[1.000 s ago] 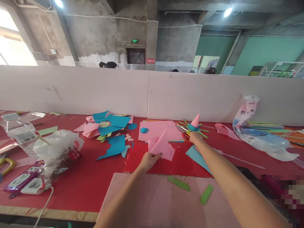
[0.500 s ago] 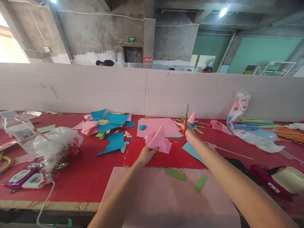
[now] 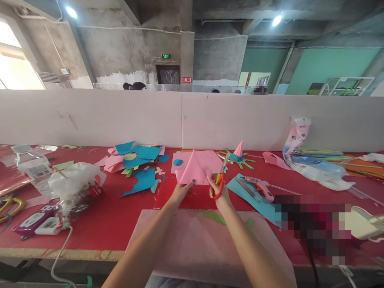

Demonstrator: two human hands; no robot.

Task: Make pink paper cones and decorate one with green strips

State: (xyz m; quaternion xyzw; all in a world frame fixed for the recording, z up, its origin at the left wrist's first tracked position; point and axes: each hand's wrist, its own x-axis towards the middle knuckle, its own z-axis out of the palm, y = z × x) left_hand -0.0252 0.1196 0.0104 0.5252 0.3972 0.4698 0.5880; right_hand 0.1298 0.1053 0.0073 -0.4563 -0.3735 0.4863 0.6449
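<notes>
Between my hands stands a pink paper cone (image 3: pixel 193 170), its point up. My left hand (image 3: pixel 181 192) is closed on its lower left edge, thumb in front. My right hand (image 3: pixel 218 193) grips orange-and-yellow-handled scissors (image 3: pixel 220 185), blades pointing up, and its fingertips reach the cone's lower right edge. Under the cone lies a red sheet (image 3: pixel 171 198), with flat pink paper (image 3: pixel 213 159) behind it. A finished-looking pink cone on a blue base with green strips (image 3: pixel 238 153) sits just beyond the scissors.
Blue and pink paper scraps (image 3: pixel 141 157) lie to the left. A pink glue gun (image 3: pixel 263 188) rests on light blue paper (image 3: pixel 244 194) at right. Farther left are a plastic bag (image 3: pixel 70 178), a bottle (image 3: pixel 30 164) and a purple power strip (image 3: pixel 36 220). A white partition (image 3: pixel 135 118) closes the back.
My right hand has come back left and nearer with the scissors, from beside the blue-based cone to the held cone. The held cone now stands straighter, its point centred.
</notes>
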